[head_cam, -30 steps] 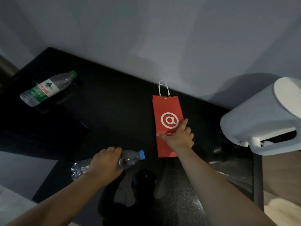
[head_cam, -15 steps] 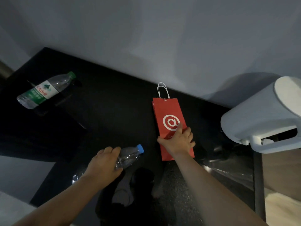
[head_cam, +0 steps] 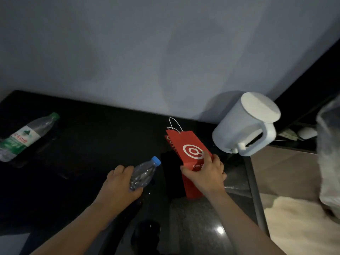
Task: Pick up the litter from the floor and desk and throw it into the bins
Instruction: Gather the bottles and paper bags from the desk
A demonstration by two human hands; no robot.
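From the head camera, the view looks down on a black glossy tabletop (head_cam: 88, 144) that runs against a grey wall (head_cam: 165, 52).

The left hand (head_cam: 119, 188) grips a clear plastic bottle (head_cam: 142, 174) around its lower half, fingers curled round the body. The blue cap points up and to the right, towards the bag. The bottle sits tilted in the hand, and whether its base touches the tabletop cannot be told.

The right hand (head_cam: 207, 174) holds a red paper bag (head_cam: 189, 144) near its middle. The thumb lies on the bag's left edge and the fingers are spread over the printed face, partly covering the white "@" logo. The bag's white cord handles point towards the wall. A dark patch lies on the tabletop just left of the bag.

A second bottle (head_cam: 27, 137) lies on its side at the far left of the tabletop, well apart from both hands. It has a green cap and a green-and-white label.

A white kettle (head_cam: 246, 124) with a flat lid stands just right of the bag, near the wall — its handle faces the camera. Beyond the tabletop's right edge there is a pale surface, and a blurred pale shape fills the far right edge of the view.
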